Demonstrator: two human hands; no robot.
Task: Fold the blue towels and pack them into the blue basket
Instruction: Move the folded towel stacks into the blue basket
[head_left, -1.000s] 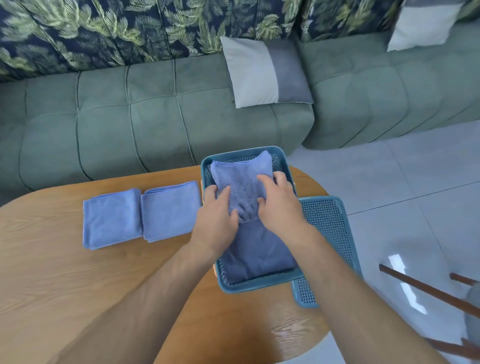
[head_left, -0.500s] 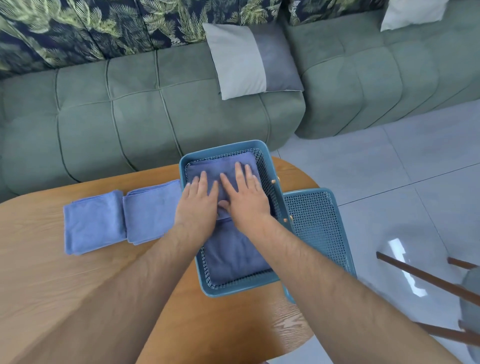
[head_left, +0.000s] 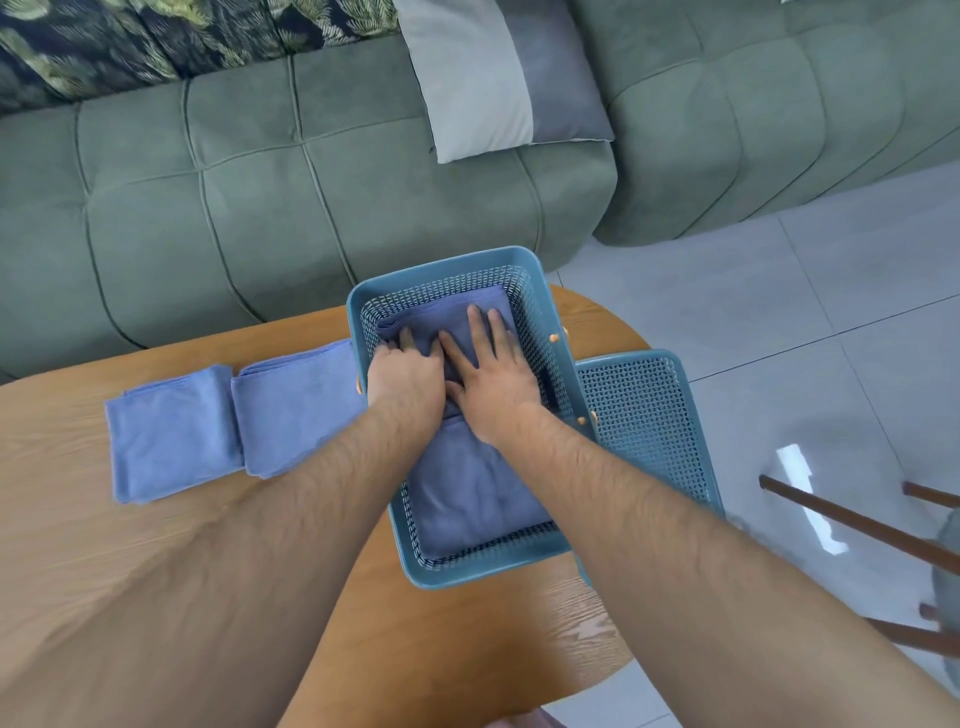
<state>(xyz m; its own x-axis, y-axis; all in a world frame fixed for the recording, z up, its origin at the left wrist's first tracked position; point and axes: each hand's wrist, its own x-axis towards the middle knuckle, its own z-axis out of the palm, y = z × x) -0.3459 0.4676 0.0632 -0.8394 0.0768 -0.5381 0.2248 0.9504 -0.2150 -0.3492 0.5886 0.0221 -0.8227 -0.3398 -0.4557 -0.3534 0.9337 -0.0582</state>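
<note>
Pressing down on the far towel (head_left: 457, 317) inside the blue basket (head_left: 483, 566), I lay my right hand (head_left: 488, 384) flat on the cloth, fingers straight and spread, gripping nothing. My left hand (head_left: 405, 379) rests beside it, the two hands touching at the thumbs. Its fingers bend down into the towel's left part, near the basket wall, and I cannot tell whether they pinch the cloth or only push it. The far towel fills the half of the basket away from me. The near towel (head_left: 472, 499), a darker blue, lies folded in the half closer to me, partly covered by my wrists.

The basket stands on the wooden table (head_left: 156, 571), close to its right-hand end. Two more folded towels lie on the table to the left of the basket. The inner folded towel (head_left: 296, 410) touches the basket wall, and the outer folded towel (head_left: 171, 431) sits just beside it. A perforated blue lid (head_left: 644, 415) lies flat against the basket's right side, overhanging the table's edge. Beyond the table are a green sofa (head_left: 260, 182) with a grey cushion (head_left: 493, 78), and at the right stand wooden chair legs (head_left: 857, 519).
</note>
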